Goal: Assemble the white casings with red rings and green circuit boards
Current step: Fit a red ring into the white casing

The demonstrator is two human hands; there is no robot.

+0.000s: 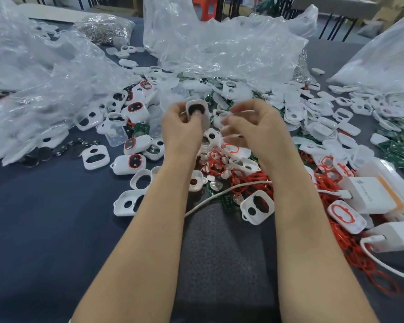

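My left hand [181, 129] grips a white casing [197, 110] above the table's middle, its thumb pressed into the casing's dark opening. My right hand [250, 127] is just to its right, fingers curled and blurred; something pale and clear shows between the fingertips, but I cannot tell what it is. Under both hands lies a heap of red rings [247, 180], small round white parts and green circuit boards [229, 201]. Finished casings with red rings [131, 162] lie to the left.
Crumpled clear plastic bags [219, 43] fill the back and left. Loose white casings [312, 108] cover the right side, with more green boards [399, 145] at the far right. White chargers [373, 192] and a white cable [210, 199] lie at the right. Coin cells [56, 150] sit at the left.
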